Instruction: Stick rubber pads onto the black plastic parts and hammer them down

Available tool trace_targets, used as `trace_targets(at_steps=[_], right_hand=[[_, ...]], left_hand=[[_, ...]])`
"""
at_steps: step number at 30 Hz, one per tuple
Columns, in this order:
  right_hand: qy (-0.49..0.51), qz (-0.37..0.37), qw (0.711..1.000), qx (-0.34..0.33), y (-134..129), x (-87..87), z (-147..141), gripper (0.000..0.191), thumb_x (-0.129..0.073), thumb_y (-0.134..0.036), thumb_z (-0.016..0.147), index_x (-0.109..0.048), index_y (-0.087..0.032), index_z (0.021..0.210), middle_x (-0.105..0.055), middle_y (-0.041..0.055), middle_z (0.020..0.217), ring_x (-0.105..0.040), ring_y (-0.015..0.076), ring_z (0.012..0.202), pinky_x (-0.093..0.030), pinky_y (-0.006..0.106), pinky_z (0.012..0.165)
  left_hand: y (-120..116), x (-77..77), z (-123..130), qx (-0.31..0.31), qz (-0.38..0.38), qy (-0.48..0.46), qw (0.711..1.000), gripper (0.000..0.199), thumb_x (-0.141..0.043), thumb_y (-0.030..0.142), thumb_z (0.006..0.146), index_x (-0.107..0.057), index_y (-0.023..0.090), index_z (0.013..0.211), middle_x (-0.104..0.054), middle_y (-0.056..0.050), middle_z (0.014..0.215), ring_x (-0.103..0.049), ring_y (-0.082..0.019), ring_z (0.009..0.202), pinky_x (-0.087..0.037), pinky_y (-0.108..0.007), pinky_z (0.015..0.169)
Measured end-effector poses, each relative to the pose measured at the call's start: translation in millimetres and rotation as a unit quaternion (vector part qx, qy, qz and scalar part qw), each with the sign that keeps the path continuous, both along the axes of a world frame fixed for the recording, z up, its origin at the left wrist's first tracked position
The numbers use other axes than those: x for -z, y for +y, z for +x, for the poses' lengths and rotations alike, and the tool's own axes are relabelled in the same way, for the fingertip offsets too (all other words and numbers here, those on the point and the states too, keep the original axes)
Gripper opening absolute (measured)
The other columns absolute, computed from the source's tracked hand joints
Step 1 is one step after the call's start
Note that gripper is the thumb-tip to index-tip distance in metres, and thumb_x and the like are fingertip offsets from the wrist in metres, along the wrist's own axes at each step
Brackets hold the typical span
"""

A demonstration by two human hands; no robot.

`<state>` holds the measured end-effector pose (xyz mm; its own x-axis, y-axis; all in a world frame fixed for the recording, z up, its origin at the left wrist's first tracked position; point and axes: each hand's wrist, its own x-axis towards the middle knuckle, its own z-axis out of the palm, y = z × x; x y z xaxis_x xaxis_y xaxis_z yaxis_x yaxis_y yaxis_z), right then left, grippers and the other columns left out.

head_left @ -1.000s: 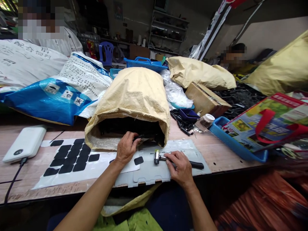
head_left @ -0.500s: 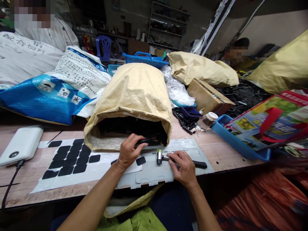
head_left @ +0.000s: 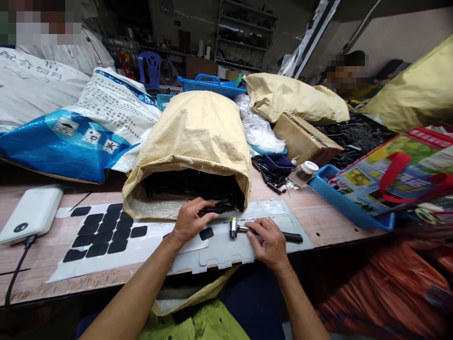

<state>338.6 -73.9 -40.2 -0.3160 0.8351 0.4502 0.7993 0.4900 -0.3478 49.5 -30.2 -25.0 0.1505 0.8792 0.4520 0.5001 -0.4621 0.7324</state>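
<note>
At the mouth of a large tan sack (head_left: 198, 127), my left hand (head_left: 193, 219) pinches a slim black part (head_left: 220, 208). Dark pieces fill the sack's shadowed opening and cannot be told apart. My right hand (head_left: 269, 243) is closed around the shaft of a small hammer (head_left: 233, 227), whose metal head with a yellow-green face points left; its black handle sticks out to the right. The hammer lies low over a grey board (head_left: 226, 252). Left of my left hand, a white sheet (head_left: 141, 252) carries several black rounded squares (head_left: 97, 249).
A white power bank (head_left: 33, 212) with a cable lies at the left. Blue-and-white sacks (head_left: 95, 127) stand behind it. At the right are a clear jar (head_left: 303, 174), a cardboard box (head_left: 304, 138) and a blue basket (head_left: 354, 203) holding a colourful bag. A person (head_left: 348, 71) is at the back right.
The view has shifted slightly. Both hands keep nearly the same places, with the black part and the hammer still held.
</note>
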Motion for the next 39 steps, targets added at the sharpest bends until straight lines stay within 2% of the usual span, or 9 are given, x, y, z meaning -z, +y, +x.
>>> trace_targets(at_steps=[4, 6, 9, 14, 25, 31, 35, 39], right_hand=[[-0.007, -0.001, 1.000, -0.001, 0, -0.7, 0, 0.022, -0.059, -0.027, 0.093, -0.070, -0.026, 0.111, -0.064, 0.0050, 0.097, -0.057, 0.0218, 0.091, -0.046, 0.038, 0.083], [-0.007, 0.004, 1.000, -0.001, 0, -0.5, 0, 0.022, -0.060, -0.028, 0.092, -0.070, -0.026, 0.112, -0.064, 0.0051, 0.097, -0.057, 0.0216, 0.090, -0.046, 0.037, 0.083], [-0.005, 0.006, 1.000, -0.002, 1, -0.1, 0, 0.023, -0.061, -0.029, 0.092, -0.071, -0.026, 0.112, -0.064, 0.0050, 0.097, -0.057, 0.0215, 0.091, -0.046, 0.037, 0.084], [-0.005, 0.003, 1.000, 0.001, 0, -0.5, -1, 0.023, -0.061, -0.030, 0.092, -0.071, -0.025, 0.112, -0.064, 0.0047, 0.097, -0.057, 0.0214, 0.091, -0.045, 0.036, 0.085], [-0.061, 0.004, 0.998, 0.006, 4, -1.9, -3, 0.020, -0.056, -0.037, 0.100, -0.068, -0.022, 0.103, -0.065, 0.0048, 0.097, -0.055, 0.0205, 0.091, -0.039, 0.033, 0.082], [-0.116, 0.018, 0.993, 0.022, -9, -16.3, -15, 0.022, -0.050, -0.035, 0.103, -0.066, -0.021, 0.101, -0.065, 0.0047, 0.094, -0.058, 0.0206, 0.089, -0.038, 0.033, 0.078], [-0.052, 0.005, 0.998, 0.040, -25, -27.8, -38, 0.022, -0.047, -0.035, 0.105, -0.064, -0.022, 0.109, -0.066, 0.0044, 0.101, -0.062, 0.0173, 0.087, -0.043, 0.029, 0.075], [0.059, -0.028, 0.998, 0.025, -37, -34.6, -63, 0.026, -0.047, -0.032, 0.104, -0.063, -0.024, 0.124, -0.067, 0.0043, 0.105, -0.065, 0.0168, 0.096, -0.049, 0.026, 0.080]], left_hand=[[-10, -16.1, -9, 0.038, -0.066, 0.017, 0.997, 0.019, -0.078, 0.035, 0.084, -0.076, 0.020, 0.097, -0.071, -0.001, 0.086, -0.061, -0.013, 0.070, -0.044, -0.024, 0.063], [-21, -18.2, -15, 0.054, -0.090, 0.033, 0.994, 0.018, -0.077, 0.035, 0.084, -0.076, 0.021, 0.096, -0.071, -0.001, 0.086, -0.061, -0.013, 0.071, -0.043, -0.024, 0.062], [-38, -11.0, -25, 0.055, -0.122, 0.056, 0.989, 0.016, -0.076, 0.033, 0.084, -0.076, 0.022, 0.095, -0.070, -0.001, 0.087, -0.063, -0.016, 0.077, -0.044, -0.025, 0.067], [-57, 6.7, -39, 0.022, -0.140, 0.061, 0.988, 0.015, -0.074, 0.029, 0.085, -0.074, 0.022, 0.098, -0.069, -0.002, 0.092, -0.064, -0.019, 0.088, -0.046, -0.029, 0.078], [-52, 14.0, -41, 0.015, -0.123, 0.066, 0.990, 0.017, -0.076, 0.027, 0.082, -0.073, 0.022, 0.099, -0.065, -0.003, 0.094, -0.060, -0.019, 0.089, -0.045, -0.031, 0.079], [-51, 11.9, -40, -0.002, -0.092, 0.113, 0.989, 0.021, -0.084, 0.032, 0.075, -0.076, 0.023, 0.093, -0.066, -0.003, 0.092, -0.054, -0.023, 0.093, -0.041, -0.036, 0.085], [-51, 10.2, -39, -0.008, -0.105, 0.112, 0.988, 0.024, -0.087, 0.030, 0.072, -0.076, 0.023, 0.092, -0.067, -0.002, 0.092, -0.054, -0.023, 0.093, -0.040, -0.035, 0.084], [-51, 10.2, -40, -0.007, -0.116, 0.107, 0.988, 0.021, -0.086, 0.030, 0.074, -0.075, 0.023, 0.090, -0.067, -0.002, 0.090, -0.054, -0.023, 0.094, -0.039, -0.035, 0.084]])
